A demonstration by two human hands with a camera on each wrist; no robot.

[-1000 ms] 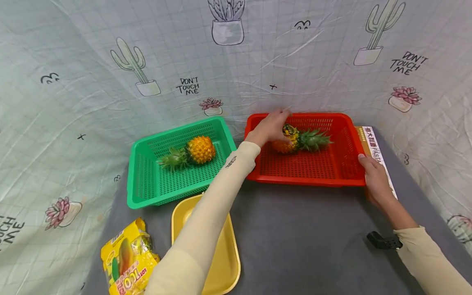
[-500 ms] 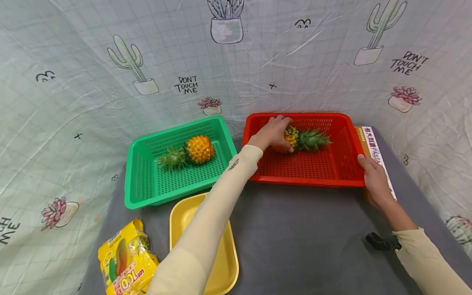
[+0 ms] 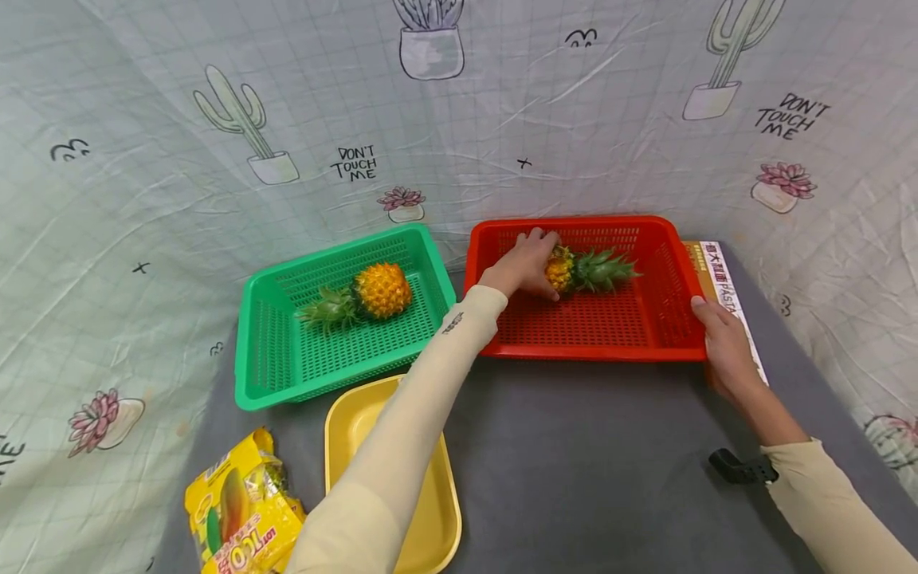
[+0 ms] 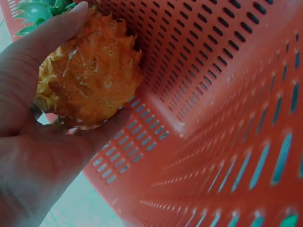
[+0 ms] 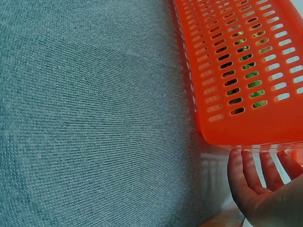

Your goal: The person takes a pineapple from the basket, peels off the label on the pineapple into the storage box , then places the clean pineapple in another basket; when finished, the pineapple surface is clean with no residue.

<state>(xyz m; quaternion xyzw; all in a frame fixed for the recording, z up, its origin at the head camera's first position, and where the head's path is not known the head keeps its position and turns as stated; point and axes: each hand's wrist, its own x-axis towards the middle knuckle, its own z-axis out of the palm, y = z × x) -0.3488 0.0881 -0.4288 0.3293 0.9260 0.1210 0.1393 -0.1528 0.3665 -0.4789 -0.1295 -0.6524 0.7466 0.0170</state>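
Note:
A small pineapple [image 3: 559,273] lies on its side in the red basket [image 3: 595,351], leafy crown toward the right. My left hand [image 3: 527,263] reaches in from the left and grips its round end. In the left wrist view, the thumb lies over the pineapple [image 4: 94,71] near the crown and the fingers go beneath it. My right hand [image 3: 727,347] holds the basket's right end, thumb on the rim. The right wrist view shows the fingers of that hand [image 5: 270,194] against the outer wall; its thumb is hidden there.
Left of the red basket stands a green basket [image 3: 344,379] with another pineapple [image 3: 383,291]. A yellow tray [image 3: 437,494] sits in front, partly behind my left sleeve. A yellow snack bag [image 3: 247,514] lies at left. A pasta box [image 3: 723,275] lies beside the red basket's right end.
My left hand has come down around the pineapple's round end, its fingers closing in on it. My right hand keeps its place on the basket. The view has shifted slightly.

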